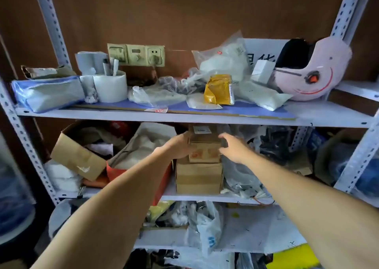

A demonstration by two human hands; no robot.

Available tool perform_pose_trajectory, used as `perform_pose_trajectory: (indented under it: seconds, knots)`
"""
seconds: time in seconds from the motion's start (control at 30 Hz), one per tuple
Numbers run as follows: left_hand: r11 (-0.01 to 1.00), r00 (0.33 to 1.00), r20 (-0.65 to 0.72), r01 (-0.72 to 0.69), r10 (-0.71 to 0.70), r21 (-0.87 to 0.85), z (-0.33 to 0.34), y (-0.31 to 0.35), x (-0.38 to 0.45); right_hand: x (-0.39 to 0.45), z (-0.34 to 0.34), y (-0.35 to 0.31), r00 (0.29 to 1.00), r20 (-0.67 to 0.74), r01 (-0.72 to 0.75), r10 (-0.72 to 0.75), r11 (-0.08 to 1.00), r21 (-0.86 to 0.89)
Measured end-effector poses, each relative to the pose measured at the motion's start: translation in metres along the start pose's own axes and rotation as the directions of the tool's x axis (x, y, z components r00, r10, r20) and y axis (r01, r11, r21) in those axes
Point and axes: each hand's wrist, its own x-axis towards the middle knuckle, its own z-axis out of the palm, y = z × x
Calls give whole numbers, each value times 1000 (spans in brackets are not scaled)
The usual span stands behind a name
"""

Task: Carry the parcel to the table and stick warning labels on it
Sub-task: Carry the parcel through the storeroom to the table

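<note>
A small brown cardboard parcel (205,145) with a white label on top and orange print on its front sits on the middle shelf, stacked on a larger taped cardboard box (199,178). My left hand (178,146) lies flat against the parcel's left side. My right hand (233,146) is at its right side with the fingers curled and apart; whether it touches the parcel is unclear. No table and no warning labels are in view.
The grey metal rack (205,119) is crowded. The upper shelf carries plastic bags, a yellow packet (219,89), white rolls and a pink helmet (315,71). An open carton (80,156) and bags flank the parcel. Lower shelves hold more bags.
</note>
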Motion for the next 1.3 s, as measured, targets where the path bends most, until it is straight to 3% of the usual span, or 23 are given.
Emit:
perform_pose_trajectory:
  seconds: [0.27, 0.4, 0.53, 0.73, 0.87, 0.97, 1.1, 1.2, 1.3]
  knots:
    - [990, 996, 72, 56, -47, -128, 40, -13, 68, 50, 21, 29, 984, 161, 30, -75, 964, 265]
    - [986, 998, 0, 59, -60, -154, 53, -13, 69, 56, 42, 29, 993, 84, 34, -80, 894, 446]
    - [981, 1000, 14, 14, -12, -195, 53, -9, 54, 34, 43, 19, 998, 23, 44, -62, 883, 467]
    - [938, 997, 32, -51, 66, -344, 72, 10, 0, -57, 31, 16, 983, -29, -150, 180, 891, 429]
    - [843, 973, 81, -146, 218, -518, 110, 29, -43, -143, 32, 21, 903, -167, -292, 396, 851, 437]
    - [716, 921, 171, -145, 350, -683, 147, 56, -84, -217, 34, 41, 814, -271, -402, 514, 835, 376]
    - [661, 804, 282, -175, 524, -729, 206, 105, -137, -327, 26, 72, 711, -348, -467, 612, 780, 417]
    - [578, 709, 353, -94, 610, -811, 239, 151, -193, -410, 13, 91, 608, -392, -531, 691, 721, 446]
    - [531, 542, 449, 6, 710, -847, 271, 196, -250, -493, 5, 111, 506, -421, -615, 753, 657, 436]
